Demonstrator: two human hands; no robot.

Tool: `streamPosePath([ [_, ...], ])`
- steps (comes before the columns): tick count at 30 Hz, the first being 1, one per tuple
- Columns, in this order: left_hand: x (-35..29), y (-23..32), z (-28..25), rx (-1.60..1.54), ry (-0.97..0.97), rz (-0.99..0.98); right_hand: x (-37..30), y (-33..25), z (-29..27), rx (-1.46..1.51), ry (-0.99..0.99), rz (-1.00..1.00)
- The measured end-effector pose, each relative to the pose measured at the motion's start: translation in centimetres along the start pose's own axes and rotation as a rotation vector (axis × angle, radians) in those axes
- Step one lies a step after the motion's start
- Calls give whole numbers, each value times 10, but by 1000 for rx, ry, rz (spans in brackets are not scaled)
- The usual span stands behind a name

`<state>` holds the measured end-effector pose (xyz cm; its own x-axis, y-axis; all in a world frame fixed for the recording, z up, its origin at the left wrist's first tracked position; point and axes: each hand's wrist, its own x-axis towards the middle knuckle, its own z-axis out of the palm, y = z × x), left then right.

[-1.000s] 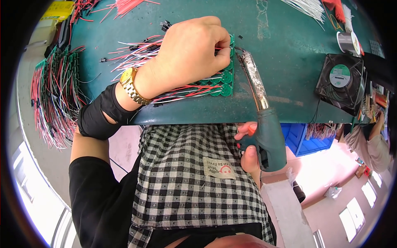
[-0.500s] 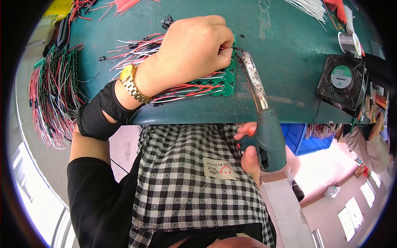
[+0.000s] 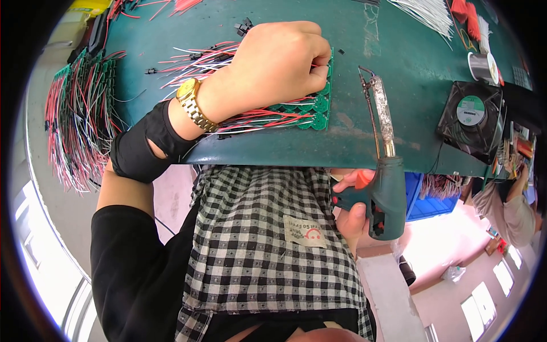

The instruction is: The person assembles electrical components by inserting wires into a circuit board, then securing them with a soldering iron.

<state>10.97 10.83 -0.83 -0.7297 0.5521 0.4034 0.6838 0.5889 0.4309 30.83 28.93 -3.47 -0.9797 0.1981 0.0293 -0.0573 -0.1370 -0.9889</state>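
My left hand [image 3: 288, 60] is closed, thumb and fingers pinched together over the right end of a strip of small green circuit boards [image 3: 321, 114]. What the fingertips hold is hidden. Red, white and black wires [image 3: 259, 118] run leftward from the boards beneath this hand, some ending in black connectors. My right hand [image 3: 352, 214] is wrapped round the handle of a dark green soldering gun [image 3: 390, 191] in front of the table edge. Its worn metal barrel points away from me over the table, the thin tip standing apart from the boards on their right.
Bundles of wired boards [image 3: 85, 119] hang over the table's left edge. At the right stand a black fan [image 3: 472, 119] and a solder spool [image 3: 483, 67]. White wires [image 3: 424, 17] lie at the back. A blue bin [image 3: 436, 202] is below the table; another person's arm [image 3: 513, 205] shows far right.
The soldering gun has moved rightward, its tip away from my left fingertips and the boards. My left hand stays closed at the boards. The whole view has shifted slightly.
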Motion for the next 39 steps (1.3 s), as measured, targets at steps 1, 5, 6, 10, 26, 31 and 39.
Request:
streamPosePath([
  [1, -1, 0, 0, 0, 0, 2, 3, -1, 0, -40, -19, -33],
  [5, 0, 1, -5, 25, -61, -10, 2, 1, -3, -60, -24, -17],
  [6, 0, 1, -8, 38, -83, 8, 4, -1, -3, -61, -52, -20],
  [10, 8, -11, -40, -9, -230, 104, 1, 5, -8, -42, -35, -78],
  [26, -1, -30, -77, 75, -380, 101, 2, 5, -3, 13, 22, -144],
  [31, -3, -32, -86, -53, -459, 30, 1, 10, -2, 40, 8, -166],
  [39, -3, -35, -94, 158, -421, 148, -6, 7, -9, 89, -71, -20],
])
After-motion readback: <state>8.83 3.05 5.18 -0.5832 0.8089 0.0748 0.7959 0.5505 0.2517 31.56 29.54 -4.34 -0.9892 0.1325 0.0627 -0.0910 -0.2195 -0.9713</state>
